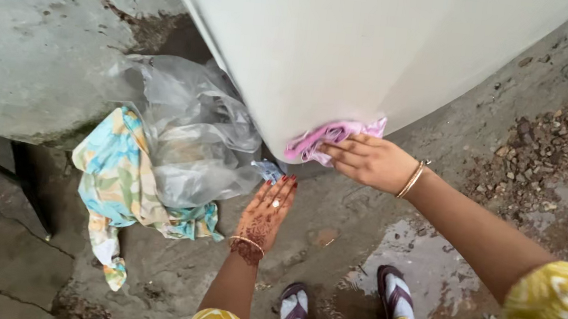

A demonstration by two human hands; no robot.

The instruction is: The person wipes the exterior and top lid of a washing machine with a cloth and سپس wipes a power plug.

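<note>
While pressing pink cloth (331, 140) to white appliance (349, 55), right hand (367, 162) fingers together; left hand (266, 210) flat, fingers together, bracing low.

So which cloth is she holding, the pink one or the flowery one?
The pink cloth. Her right hand presses it against the big white curved surface. The flowery cloth lies on the ground beside a clear plastic bag, untouched.

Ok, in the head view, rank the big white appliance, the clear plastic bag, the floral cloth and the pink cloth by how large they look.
1. White appliance, by far the largest.
2. Clear plastic bag.
3. Floral cloth, close to the bag; crumpling makes that order unsure.
4. Pink cloth, smallest, partly under the right hand.
</note>
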